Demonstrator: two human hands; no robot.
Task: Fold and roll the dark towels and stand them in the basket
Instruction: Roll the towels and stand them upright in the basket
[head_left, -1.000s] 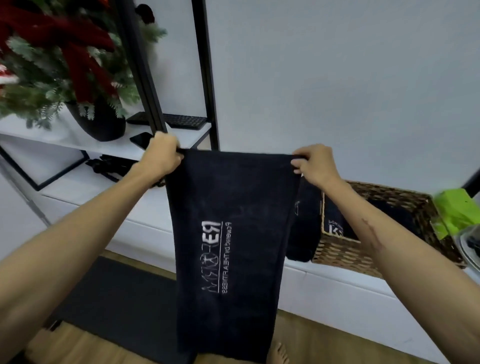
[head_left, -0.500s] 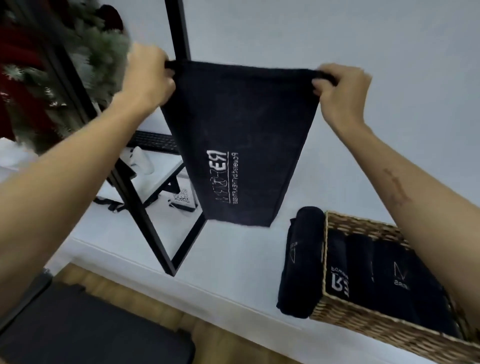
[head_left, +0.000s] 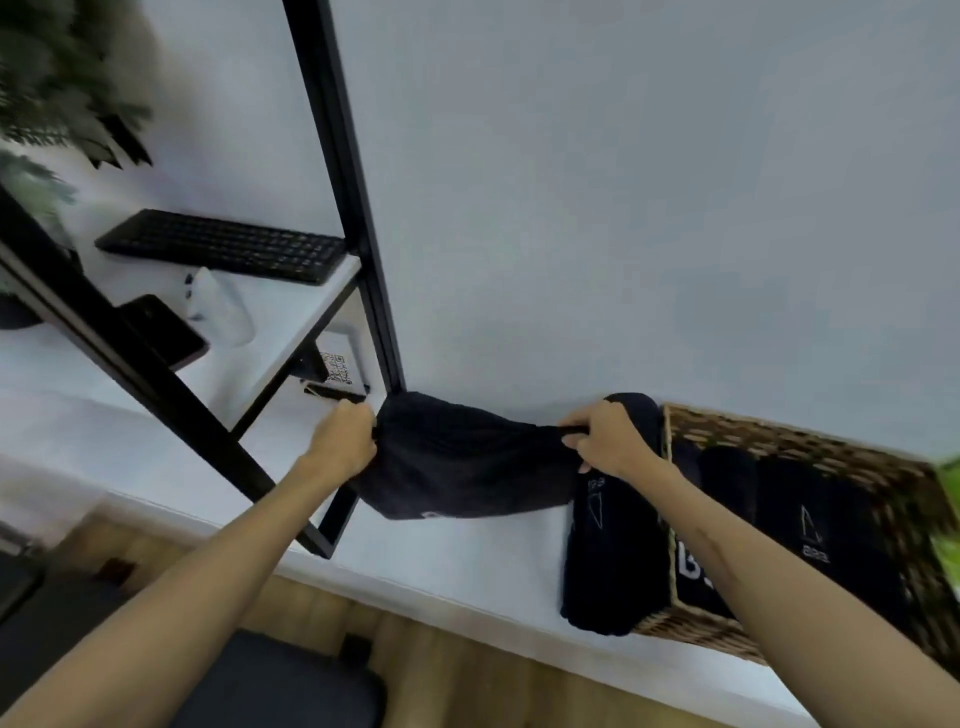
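A: What do the two hands hold, and where does it lie?

B: The left hand (head_left: 347, 441) and the right hand (head_left: 602, 441) each pinch one upper corner of a dark towel (head_left: 467, 467); both grips are closed on the cloth, fingers curled round its top edge. The towel hangs below and between the hands, its lower part resting on the white worktop (head_left: 457, 561) close to the wall.

A: Which relation does the next move depend on?

B: The stretched edge runs left to right between the two grips, so that is the towel's held axis; the body of the cloth falls away from the grips toward the person. Judged from this, laying it flat calls for drawing the hands back along the worktop, and a fold would bring one grip across to the other. The right hand is the nearer to the wicker basket (head_left: 810, 441), and it sits just over the top of a rolled towel (head_left: 613, 551) leaning outside the basket's left wall.

A: How many of each thing?

B: One towel in hand. One rolled towel outside the basket. Inside the basket, at least three dark rolls stand upright; the right arm covers part of them, so the exact number cannot be told. One basket. On the shelf (head_left: 291, 322) to the left: one black keyboard (head_left: 223, 245), one dark phone (head_left: 166, 332), one white object of unclear kind.
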